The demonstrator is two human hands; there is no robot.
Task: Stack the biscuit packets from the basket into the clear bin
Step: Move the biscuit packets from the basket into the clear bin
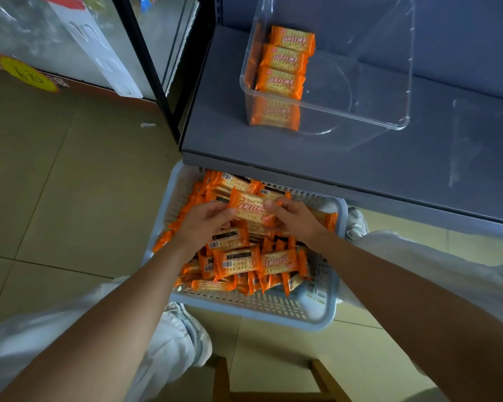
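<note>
- Head view: I look down on a pale blue basket [317, 311] on the tiled floor [55, 169], its far end tucked under the edge of a grey shelf [360, 158]
- Head view: the basket is heaped with orange packets [238, 261], lying flat and at mixed angles, some face up, some showing barcodes
- Head view: my left hand [204, 221] and right hand [295, 219] meet over the far half of the heap, both gripping one packet, the held packet [251, 208]
- Head view: left fingers curl closed around its left end; right thumb and fingers pinch its right end; the held packet lies roughly level, printed side up, just above the pile
- Head view: the clear bin [401, 123] stands on the shelf, well apart from the basket
- Head view: inside the bin, three packets form a row [285, 62] against its left wall, overlapping, printed faces up; the rest of the bin floor is bare
- Head view: pale trouser legs [163, 338] and a shoe [356, 223] flank the basket
</note>
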